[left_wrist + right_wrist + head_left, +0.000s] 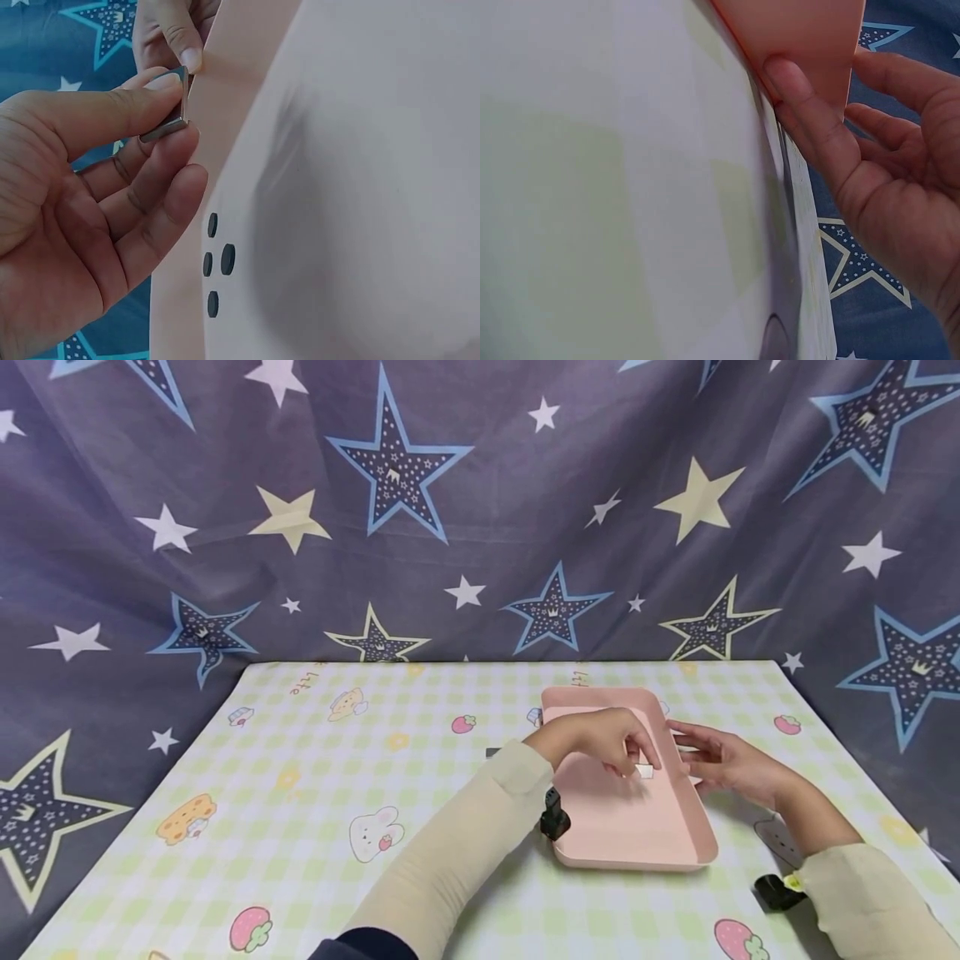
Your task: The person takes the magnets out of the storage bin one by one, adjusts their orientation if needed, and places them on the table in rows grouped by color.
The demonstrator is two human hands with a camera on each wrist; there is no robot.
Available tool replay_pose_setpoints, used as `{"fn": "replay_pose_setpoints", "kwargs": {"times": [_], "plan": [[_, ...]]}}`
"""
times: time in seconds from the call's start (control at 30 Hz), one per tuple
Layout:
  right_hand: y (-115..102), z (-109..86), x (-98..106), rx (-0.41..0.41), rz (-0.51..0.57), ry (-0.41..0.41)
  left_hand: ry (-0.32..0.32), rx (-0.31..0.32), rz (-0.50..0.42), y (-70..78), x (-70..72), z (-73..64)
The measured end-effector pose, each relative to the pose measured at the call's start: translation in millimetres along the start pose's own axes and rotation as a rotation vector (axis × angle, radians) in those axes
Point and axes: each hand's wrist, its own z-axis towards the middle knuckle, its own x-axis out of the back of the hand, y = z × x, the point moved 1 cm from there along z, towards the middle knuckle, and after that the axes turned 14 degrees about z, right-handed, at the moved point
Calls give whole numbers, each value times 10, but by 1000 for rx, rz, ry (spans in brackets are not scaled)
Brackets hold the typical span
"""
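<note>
A pink rectangular tray (622, 852) stands on the right half of the table. Over its inside, my left hand (611, 739) pinches a small square metal piece (182, 109) with shiny edges between thumb and fingertips; in the head view this metal piece (645, 771) looks white. Several small black discs (228, 259) lie in the tray near its wall, as the left wrist view shows. My right hand (735, 768) touches the tray's right outer wall, its fingers spread and loosely bent. In the right wrist view the thumb (787, 79) rests against the pink wall.
A checked cloth with cartoon prints covers the table (300, 827). A small dark strip (492, 752) shows left of the tray, partly behind the left forearm. Black wrist cameras (555, 817) sit at both wrists. A dark curtain with stars (480, 527) hangs behind the table.
</note>
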Motion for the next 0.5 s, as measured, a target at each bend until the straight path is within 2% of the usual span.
{"fn": "replay_pose_setpoints", "kwargs": {"times": [0.13,0.27,0.5], "plan": [[0,-2,-4,-4,7,5,25,-34,1,-29,16,-53],[7,4,-2,-8,-2,10,53,-41,7,-71,33,-116],[3,18,-11,-28,-17,33,142,-49,28,-74,101,-255]]}}
